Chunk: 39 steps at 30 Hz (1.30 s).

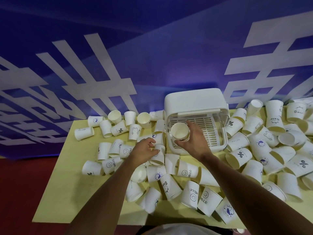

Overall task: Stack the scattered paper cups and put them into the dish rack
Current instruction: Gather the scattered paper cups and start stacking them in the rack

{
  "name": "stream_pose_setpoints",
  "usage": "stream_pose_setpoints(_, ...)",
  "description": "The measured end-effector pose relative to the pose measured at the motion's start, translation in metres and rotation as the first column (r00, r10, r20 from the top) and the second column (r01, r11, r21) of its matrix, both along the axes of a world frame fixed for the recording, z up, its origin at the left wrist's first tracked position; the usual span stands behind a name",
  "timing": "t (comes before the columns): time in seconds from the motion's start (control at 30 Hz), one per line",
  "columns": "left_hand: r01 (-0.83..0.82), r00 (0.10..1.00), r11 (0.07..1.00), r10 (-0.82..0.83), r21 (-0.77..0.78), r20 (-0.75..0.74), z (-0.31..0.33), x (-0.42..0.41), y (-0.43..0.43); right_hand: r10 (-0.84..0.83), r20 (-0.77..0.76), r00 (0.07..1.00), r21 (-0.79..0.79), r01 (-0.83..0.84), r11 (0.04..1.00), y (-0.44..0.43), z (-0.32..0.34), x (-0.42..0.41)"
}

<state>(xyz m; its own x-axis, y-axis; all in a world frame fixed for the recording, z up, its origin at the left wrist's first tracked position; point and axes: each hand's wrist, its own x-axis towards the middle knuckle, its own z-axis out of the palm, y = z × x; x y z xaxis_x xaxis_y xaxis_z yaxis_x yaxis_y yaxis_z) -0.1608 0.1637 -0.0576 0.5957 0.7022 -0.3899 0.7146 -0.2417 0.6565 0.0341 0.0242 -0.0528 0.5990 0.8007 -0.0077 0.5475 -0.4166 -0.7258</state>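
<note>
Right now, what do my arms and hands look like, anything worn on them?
Both forearms are bare: no sleeves reach the left arm or right arm. The left hand and right hand show no gloves, rings, watch or bands. A pale grey garment shows at the bottom edge.

- A pale yellow surface (67, 192) fills the middle, its bare stretch toward 8 o'clock.
- Behind it, from 9 through 12 to 3 o'clock, a blue backdrop (152, 65) carries large white characters (94, 78).
- Dark red floor (22, 192) shows at 8 o'clock, beside the surface's left edge.
</note>
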Motion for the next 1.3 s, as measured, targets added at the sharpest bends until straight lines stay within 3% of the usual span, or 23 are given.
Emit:
stream_pose_setpoints(0.1, 0.003, 1.000, 1.000, -0.003, 0.013, -0.001, -0.005, -0.002, -0.001, 0.028, 0.067, 0.997, -0.045, -0.025, 0.999, 0.001, -0.007, 0.000)
stream_pose_setpoints(0.57, 0.013, 1.000, 1.000, -0.013, 0.006, -0.020, -0.013, -0.006, -0.006, 0.003, 0.080, 0.997, -0.183, 0.012, 0.983, 0.004, -0.021, -0.001)
stream_pose_setpoints(0.67, 0.005, 1.000, 1.000, -0.005, -0.010, -0.010, -0.015, -0.007, -0.007, 0.020, 0.210, 0.977, -0.158, 0.013, 0.987, 0.007, -0.019, -0.005)
stream_pose_setpoints(0.8, -0.004, 1.000, 1.000, 0.004, -0.007, 0.009, -0.016, -0.012, -0.007, 0.148, 0.308, 0.940, -0.096, -0.125, 0.988, 0.012, -0.011, -0.016)
stream_pose_setpoints(0.97, -0.040, 0.998, 0.999, 0.040, 0.000, 0.047, -0.012, -0.024, -0.003, 0.282, 0.220, 0.934, -0.119, -0.262, 0.958, 0.030, -0.003, -0.035)
stream_pose_setpoints(1.3, -0.222, 0.973, 0.975, 0.222, -0.010, 0.060, -0.013, -0.104, 0.033, 0.466, 0.194, 0.863, -0.218, -0.426, 0.878, 0.095, -0.001, -0.100)
